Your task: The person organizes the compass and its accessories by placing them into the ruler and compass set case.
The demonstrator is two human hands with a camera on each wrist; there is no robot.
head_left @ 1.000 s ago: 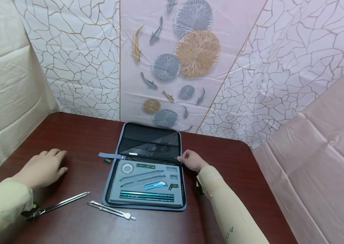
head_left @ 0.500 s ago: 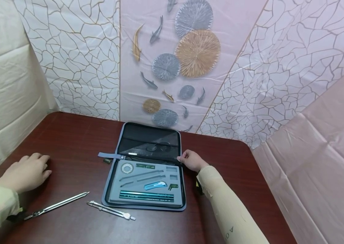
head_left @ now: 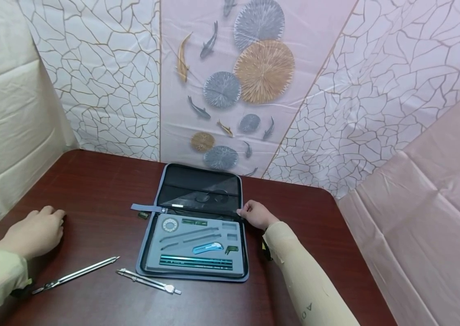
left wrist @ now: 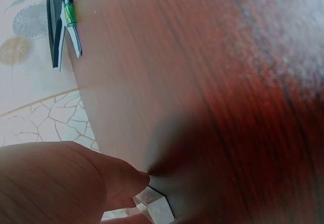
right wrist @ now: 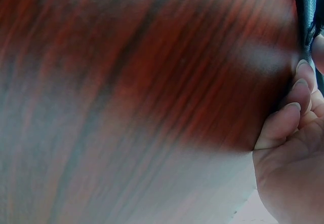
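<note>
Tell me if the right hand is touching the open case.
Touching: the right wrist view shows the right hand pinching the open case by its edge.

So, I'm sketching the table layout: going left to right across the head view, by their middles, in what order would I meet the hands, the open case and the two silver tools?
Left hand → left silver tool → right silver tool → open case → right hand.
</note>
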